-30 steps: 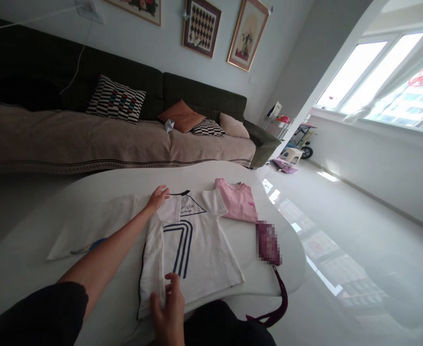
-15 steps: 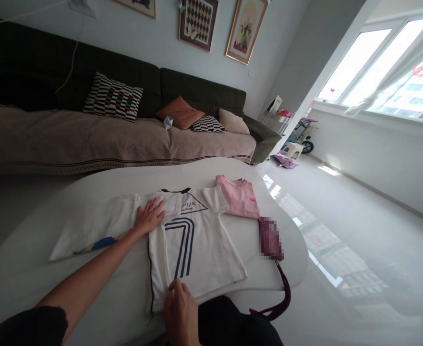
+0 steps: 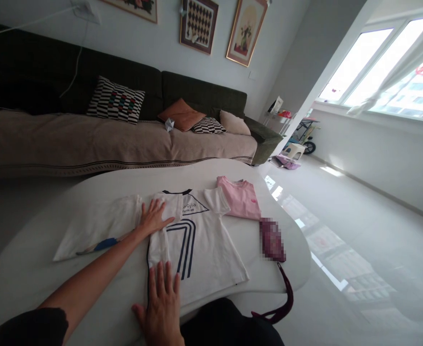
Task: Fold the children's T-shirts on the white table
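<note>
A white T-shirt (image 3: 211,254) with dark blue stripes and lettering lies on the pale table (image 3: 117,283), its left side folded inward. Near the collar, my left hand (image 3: 155,217) rests flat on the folded sleeve with fingers spread. My right hand (image 3: 163,298) lies open over the shirt's lower left part, fingers stretched out and thumb apart. To the left is another white garment (image 3: 96,221) with a blue print. A folded pink T-shirt (image 3: 238,197) sits at the white shirt's upper right, partly behind its sleeve.
A blurred-out maroon item (image 3: 272,240) with a dark red strap (image 3: 286,293) lies at the table's right edge, the strap hanging over. Behind the table stands a long sofa (image 3: 125,144) with cushions. My dark-clothed knee (image 3: 229,322) is against the front edge.
My right hand has moved left and opened from a closed grip at the shirt's lower part to lying flat. My left hand's fingers have spread wider. The view has shifted slightly.
</note>
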Motion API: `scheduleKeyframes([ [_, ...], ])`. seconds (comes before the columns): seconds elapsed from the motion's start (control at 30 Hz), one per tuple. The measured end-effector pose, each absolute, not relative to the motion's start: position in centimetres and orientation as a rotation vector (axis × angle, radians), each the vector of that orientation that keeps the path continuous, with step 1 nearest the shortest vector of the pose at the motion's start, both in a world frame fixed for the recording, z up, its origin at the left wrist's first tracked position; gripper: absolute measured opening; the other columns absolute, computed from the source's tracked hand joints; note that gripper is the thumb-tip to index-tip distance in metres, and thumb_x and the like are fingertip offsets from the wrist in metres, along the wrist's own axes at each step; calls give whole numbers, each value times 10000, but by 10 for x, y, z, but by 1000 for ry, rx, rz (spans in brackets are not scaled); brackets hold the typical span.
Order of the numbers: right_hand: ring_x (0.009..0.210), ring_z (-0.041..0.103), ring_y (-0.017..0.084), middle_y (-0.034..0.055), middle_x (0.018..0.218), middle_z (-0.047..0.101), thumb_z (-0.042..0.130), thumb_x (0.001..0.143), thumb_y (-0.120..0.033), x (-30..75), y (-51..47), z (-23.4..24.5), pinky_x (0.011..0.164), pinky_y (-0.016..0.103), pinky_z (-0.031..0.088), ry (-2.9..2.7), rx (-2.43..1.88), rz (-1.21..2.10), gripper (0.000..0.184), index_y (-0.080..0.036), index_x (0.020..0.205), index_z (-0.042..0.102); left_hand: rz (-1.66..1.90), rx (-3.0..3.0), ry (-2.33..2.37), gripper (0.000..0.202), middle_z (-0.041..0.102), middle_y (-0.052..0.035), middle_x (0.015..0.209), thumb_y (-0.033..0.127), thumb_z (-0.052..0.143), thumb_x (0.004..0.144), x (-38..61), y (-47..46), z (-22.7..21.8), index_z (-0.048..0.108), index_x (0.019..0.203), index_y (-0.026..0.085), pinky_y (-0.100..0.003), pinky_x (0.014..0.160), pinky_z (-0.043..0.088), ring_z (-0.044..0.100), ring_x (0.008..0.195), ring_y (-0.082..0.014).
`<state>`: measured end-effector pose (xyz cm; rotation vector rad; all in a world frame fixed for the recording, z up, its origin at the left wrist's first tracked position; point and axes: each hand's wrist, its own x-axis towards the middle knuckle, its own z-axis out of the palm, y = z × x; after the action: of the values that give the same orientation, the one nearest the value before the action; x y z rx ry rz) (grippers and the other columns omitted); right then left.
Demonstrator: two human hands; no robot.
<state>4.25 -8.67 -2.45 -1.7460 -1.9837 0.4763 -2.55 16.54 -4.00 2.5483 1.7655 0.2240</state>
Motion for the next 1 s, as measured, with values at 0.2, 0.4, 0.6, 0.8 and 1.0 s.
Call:
scheduleKeyframes([
  [0.2, 1304, 147, 404, 123, 1462, 123, 624, 735, -407, 19, -97, -41, 944, 672, 284, -2009, -1744, 487, 919, -213, 1429, 55, 281, 2540, 1702, 712, 219, -119, 1479, 637, 330, 796, -3, 158, -46, 312, 1384, 235, -546, 1030, 155, 141, 1348, -347],
  [0.4, 1217, 424, 310, 140, 1357, 423, 639, 703, -281, 69, -75, -33, 931, 462, 426, -1806, -1645, 581, 651, -193, 1308, 416, 346, 2549, 1689, 711, 231, -111, 1476, 647, 323, 799, -5, 159, -51, 313, 1384, 242, -531, 1026, 176, 140, 1347, -350],
  [0.6, 918, 607, 217, 138, 1045, 619, 536, 785, -274, 239, 14, 15, 849, 353, 453, -1101, -2015, 358, 318, -110, 1055, 572, 370, 2569, 1702, 683, 227, -98, 1479, 614, 344, 809, -2, 157, -50, 345, 1371, 226, -547, 1037, 145, 124, 1350, -351],
  [0.8, 716, 594, 125, 20, 845, 617, 553, 845, -353, 287, 75, -2, 675, 308, 496, -895, -2064, 443, 242, -129, 935, 578, 486, 2628, 1626, 619, 263, -79, 1467, 573, 304, 845, -5, 154, -47, 317, 1380, 261, -600, 1021, 139, 129, 1356, -321],
  [1.0, 621, 553, 95, -7, 770, 592, 528, 850, -370, 267, 88, -2, 565, 239, 462, -940, -1897, 427, 250, -125, 860, 578, 451, 2637, 1527, 500, 303, -21, 1453, 526, 294, 870, -6, 154, -47, 386, 1328, 347, -639, 1008, 128, 176, 1347, -311],
])
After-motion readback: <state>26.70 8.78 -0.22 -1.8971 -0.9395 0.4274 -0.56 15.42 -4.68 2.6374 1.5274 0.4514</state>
